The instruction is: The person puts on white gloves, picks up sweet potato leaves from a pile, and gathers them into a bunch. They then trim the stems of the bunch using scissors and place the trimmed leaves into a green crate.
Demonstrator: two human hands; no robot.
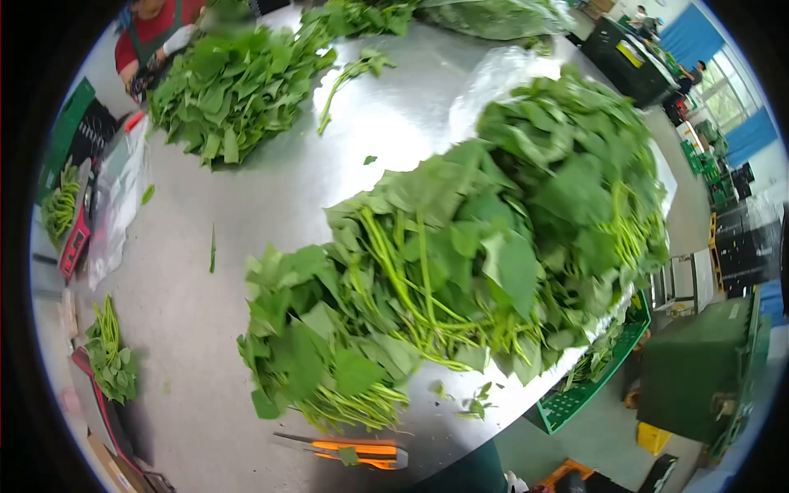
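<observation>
Neither of my hands shows in the head view. A large heap of leafy greens [509, 238] with pale green stems spreads over the metal table [189, 345]. At its near end lies a bundle of greens [329, 361], cut stems towards me. Just below that bundle lies an orange-handled cutting tool [362, 450] with thin dark blades and a leaf scrap on it. Loose leaf bits [477, 403] are scattered near the table's edge. A smaller bunch of greens [111, 353] lies at the left.
Across the table, a co-worker [156, 37] in a red top stands beside another pile of greens [238, 90]. Clear plastic [493, 82] lies behind the heap. A scale [76, 238] stands at the left edge. A green crate [592, 386] and a dark green bin [690, 378] are on the right.
</observation>
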